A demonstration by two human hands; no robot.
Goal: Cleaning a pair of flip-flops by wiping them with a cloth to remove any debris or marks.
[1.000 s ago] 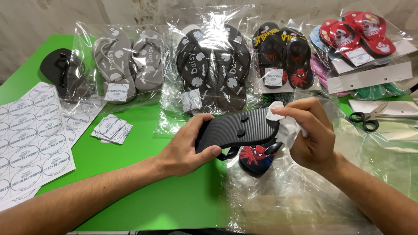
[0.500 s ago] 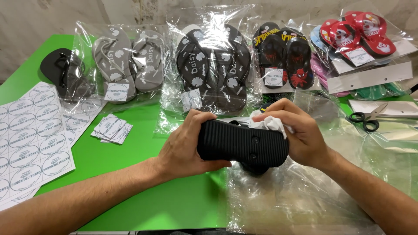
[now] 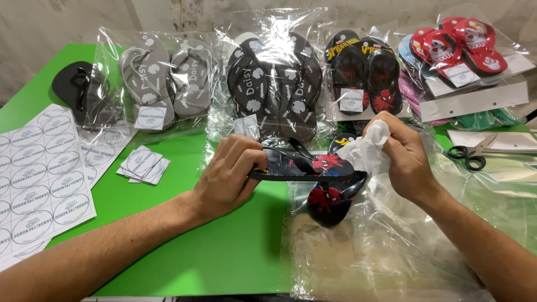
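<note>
The black flip-flop [image 3: 305, 165] with a red and blue cartoon print is held flat, strap side up, a little above the green worktop [image 3: 184, 246], in front of the person. The left hand [image 3: 229, 176] is grasping its heel end, fingers on top and thumb below. The right hand [image 3: 405, 154] is clenched around a crumpled white cloth [image 3: 363, 151], which is touching the toe end of the flip-flop. Just under it lies a second flip-flop [image 3: 330, 201] of the same kind, resting on clear plastic bags [image 3: 380, 251].

Behind the hands stands a row of bagged pairs: grey flip-flops [image 3: 168, 78], dark grey ones [image 3: 274, 89], black ones [image 3: 363, 70] and red ones [image 3: 458, 42]. On the far right are scissors [image 3: 470, 156]. On the left lie sheets of round stickers [image 3: 39, 179] and a small pile of cut stickers [image 3: 142, 165].
</note>
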